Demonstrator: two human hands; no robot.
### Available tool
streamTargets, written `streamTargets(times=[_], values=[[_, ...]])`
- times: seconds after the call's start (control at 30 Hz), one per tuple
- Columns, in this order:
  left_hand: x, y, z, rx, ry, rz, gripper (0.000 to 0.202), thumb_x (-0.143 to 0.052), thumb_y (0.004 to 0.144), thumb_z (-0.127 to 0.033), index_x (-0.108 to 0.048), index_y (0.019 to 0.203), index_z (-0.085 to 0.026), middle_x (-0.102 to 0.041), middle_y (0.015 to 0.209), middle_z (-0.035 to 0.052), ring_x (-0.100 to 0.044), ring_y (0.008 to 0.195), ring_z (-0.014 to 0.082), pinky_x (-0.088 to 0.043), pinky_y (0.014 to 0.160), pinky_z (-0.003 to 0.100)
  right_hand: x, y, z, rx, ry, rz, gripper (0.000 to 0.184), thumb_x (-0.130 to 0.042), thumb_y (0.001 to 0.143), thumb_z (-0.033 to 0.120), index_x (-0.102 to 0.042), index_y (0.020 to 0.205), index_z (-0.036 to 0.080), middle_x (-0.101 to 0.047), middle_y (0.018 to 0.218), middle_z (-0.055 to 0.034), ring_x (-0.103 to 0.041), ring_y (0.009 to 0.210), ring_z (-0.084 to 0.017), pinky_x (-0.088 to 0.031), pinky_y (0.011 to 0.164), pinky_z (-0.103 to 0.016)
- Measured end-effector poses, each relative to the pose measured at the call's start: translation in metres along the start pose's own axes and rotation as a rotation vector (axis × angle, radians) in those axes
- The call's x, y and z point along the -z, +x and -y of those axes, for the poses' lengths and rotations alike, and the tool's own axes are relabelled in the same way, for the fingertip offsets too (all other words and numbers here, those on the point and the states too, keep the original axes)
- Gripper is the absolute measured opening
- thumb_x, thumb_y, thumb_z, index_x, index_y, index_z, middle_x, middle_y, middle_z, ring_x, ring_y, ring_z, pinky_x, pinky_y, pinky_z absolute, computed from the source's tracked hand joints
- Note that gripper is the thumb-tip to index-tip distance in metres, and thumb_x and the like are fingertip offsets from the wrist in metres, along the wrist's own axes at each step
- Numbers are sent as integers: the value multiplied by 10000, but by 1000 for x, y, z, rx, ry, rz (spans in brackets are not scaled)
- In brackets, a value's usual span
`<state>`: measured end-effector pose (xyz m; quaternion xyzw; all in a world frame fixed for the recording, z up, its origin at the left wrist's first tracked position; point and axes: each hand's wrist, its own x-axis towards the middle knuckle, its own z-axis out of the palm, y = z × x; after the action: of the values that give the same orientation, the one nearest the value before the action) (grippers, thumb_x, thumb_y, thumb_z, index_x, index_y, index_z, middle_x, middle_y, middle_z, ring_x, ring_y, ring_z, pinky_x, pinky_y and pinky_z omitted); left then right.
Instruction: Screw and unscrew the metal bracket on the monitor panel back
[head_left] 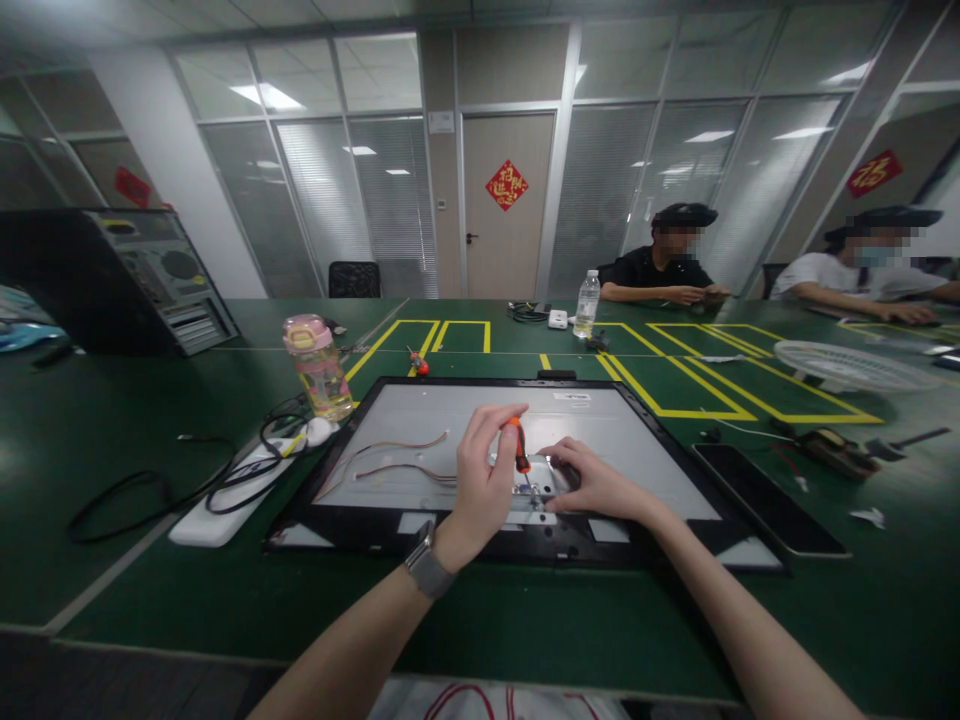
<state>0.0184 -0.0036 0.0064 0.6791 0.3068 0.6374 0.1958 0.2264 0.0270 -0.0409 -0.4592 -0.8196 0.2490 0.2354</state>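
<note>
Fingers [495, 415] of the person's left hand [484, 470] are clamped on one screwdriver [518, 440] with an orange-and-black handle, its shaft slanting down to one small metal bracket [538, 478] just below them. On the right hand [592, 488], thumb and fingertips stand apart at the bracket's right side; whether they grip it or only rest there cannot be told. Beneath both sets of fingers lies one large panel [645, 450], grey with a black frame, flat on the green table [480, 625]. Two thin wires [409, 443] run across it to the left of the left fingers. The hands hide parts of the bracket and the panel behind them. Farther left of the fingers, one white power strip [217, 515] and a tangle of black cables [214, 486] crowd the panel's edge, and one pink-lidded bottle [315, 365] stands near its far corner. To the right of the fingers, one dark flat slab [769, 500] lies beside the frame. Beyond the fingers, well apart, stand one clear bottle [587, 305] and, far left, one computer tower [67, 275]. Two other people sit across the table, to the right: one in black [656, 270], one in white [814, 275].
</note>
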Motion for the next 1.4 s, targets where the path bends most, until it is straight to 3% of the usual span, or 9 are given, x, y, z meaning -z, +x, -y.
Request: streamTargets(times=[0.13,0.33,0.53,0.63,0.87,1.0,1.13,1.3,1.4], values=[[-1,0,-1,-34,63,-31,167,-593,916,-223,-702,1042,-239,-533,944,28,-567,848,145,-480,792,278,0,0,0,8,-5,-3,603,-839,672,367,-591,1205,232,-506,1031,-42,-530,976,-253,-471,888,-394],[0,-1,-1,-12,-23,18,273,-421,986,-167,-650,1125,-215,-629,1012,56,-596,961,166,-475,851,300,0,-1,2,-13,-14,8,609,-832,674,370,-590,1215,229,-518,1060,-51,-530,991,-260,-470,891,-397],[-1,1,-1,-56,57,-61,167,-603,910,-224,-722,1027,-239,-542,924,25,-573,852,144,-481,783,267,0,0,1,-12,-22,4,606,-839,667,354,-594,1204,220,-513,1042,-52,-533,972,-258,-474,882,-397],[-1,2,-2,-52,37,-46,202,-543,940,-194,-710,1046,-231,-582,927,31,-587,850,142,-482,767,261,0,-1,0,-7,-4,3,609,-839,671,356,-592,1213,231,-514,1060,-52,-533,991,-259,-470,901,-400],[1,0,1,26,-79,23,285,-422,988,-186,-673,1121,-215,-689,1089,64,-639,994,175,-487,883,315,0,-1,1,-27,2,11,622,-840,665,362,-596,1221,226,-522,1086,-60,-533,1021,-269,-468,913,-396],[0,0,1,13,-50,13,252,-472,971,-200,-672,1123,-219,-680,1039,62,-635,966,177,-491,865,318,1,-1,2,-20,-5,9,618,-840,666,356,-593,1218,226,-519,1074,-58,-531,1008,-264,-469,906,-397],[0,1,-1,-31,42,-25,184,-597,907,-218,-712,1049,-237,-577,920,29,-584,849,152,-488,794,290,0,-1,1,-10,-4,-2,606,-841,662,361,-596,1201,233,-517,1052,-47,-537,989,-259,-477,894,-396],[2,1,-2,3,-43,45,321,-418,981,-185,-653,1194,-237,-604,1062,58,-590,947,160,-482,823,290,0,0,-1,-19,-1,9,623,-843,662,361,-595,1216,223,-519,1071,-60,-530,1014,-271,-467,918,-417],[2,1,-3,21,-16,33,271,-490,956,-193,-671,1153,-236,-598,988,41,-583,888,152,-481,806,280,0,-1,0,-14,7,6,614,-839,668,367,-596,1218,240,-518,1077,-55,-532,1022,-267,-467,923,-411]])
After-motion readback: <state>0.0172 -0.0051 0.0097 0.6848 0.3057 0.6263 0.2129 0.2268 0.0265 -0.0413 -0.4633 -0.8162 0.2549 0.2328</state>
